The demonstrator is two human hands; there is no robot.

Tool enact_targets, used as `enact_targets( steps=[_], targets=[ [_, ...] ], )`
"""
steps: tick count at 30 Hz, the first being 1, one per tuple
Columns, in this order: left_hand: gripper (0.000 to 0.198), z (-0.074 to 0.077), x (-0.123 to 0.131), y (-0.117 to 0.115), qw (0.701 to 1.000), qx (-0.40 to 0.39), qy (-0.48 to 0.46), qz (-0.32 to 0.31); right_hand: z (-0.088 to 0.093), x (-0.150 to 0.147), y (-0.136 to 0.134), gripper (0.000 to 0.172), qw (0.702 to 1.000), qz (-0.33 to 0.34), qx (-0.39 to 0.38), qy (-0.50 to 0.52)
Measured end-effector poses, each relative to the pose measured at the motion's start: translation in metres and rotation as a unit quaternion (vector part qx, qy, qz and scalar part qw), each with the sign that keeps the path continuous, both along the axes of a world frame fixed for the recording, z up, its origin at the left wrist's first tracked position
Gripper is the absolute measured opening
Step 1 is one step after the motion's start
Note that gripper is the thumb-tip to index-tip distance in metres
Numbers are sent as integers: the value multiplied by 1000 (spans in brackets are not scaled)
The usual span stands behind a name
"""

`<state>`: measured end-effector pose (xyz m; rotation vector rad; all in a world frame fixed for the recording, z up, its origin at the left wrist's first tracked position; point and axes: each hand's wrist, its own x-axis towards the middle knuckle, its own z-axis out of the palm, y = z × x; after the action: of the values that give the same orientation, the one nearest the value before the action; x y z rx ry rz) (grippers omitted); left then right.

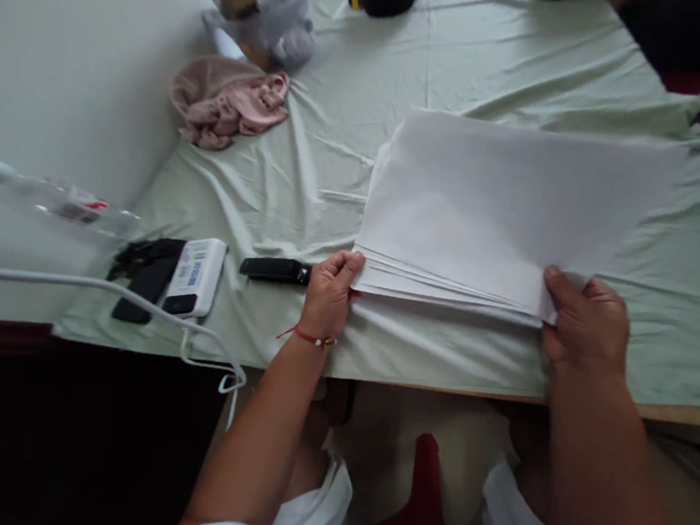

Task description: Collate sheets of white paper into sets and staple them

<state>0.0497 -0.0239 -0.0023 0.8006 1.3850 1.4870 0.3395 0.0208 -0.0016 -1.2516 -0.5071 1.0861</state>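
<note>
Left hand (330, 292), right hand (592, 324) pinching 2 near corners of smooth, fanned white paper sheets (501, 204) over wrinkled pale-green cloth (473, 66).

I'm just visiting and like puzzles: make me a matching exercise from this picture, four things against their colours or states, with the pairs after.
Things:
1. Bottle
2. Paper sheets
3. Bracelet
4. Crumpled cloth

Colours or states:
A. Held by the left hand and the right hand
B. Pink
C. See-through
D. Red

Pairs: 1-C, 2-A, 3-D, 4-B
</note>
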Motion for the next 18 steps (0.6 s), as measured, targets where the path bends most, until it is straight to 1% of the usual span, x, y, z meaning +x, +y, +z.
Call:
enact_targets(
  steps=[6,9,12,15,17,18],
  targets=[
    [62,3,-2,3,1000,0,-13,6,-2,-6,8,29,1000,9,-17,12],
    [61,3,-4,6,1000,15,-23,4,1,-7,9,31,999,11,-29,15],
    [58,5,-7,7,998,35,-55,-4,5,-7,11,33,999,17,-45,21],
    [52,9,-10,4,994,53,-83,-42,9,-4,12,35,998,24,-61,25],
    [48,10,-13,1,992,59,-83,-72,11,-2,12,36,996,24,-75,31],
    [46,10,-14,1,992,58,-78,-77,12,-1,12,36,996,25,-81,32]
  ],
)
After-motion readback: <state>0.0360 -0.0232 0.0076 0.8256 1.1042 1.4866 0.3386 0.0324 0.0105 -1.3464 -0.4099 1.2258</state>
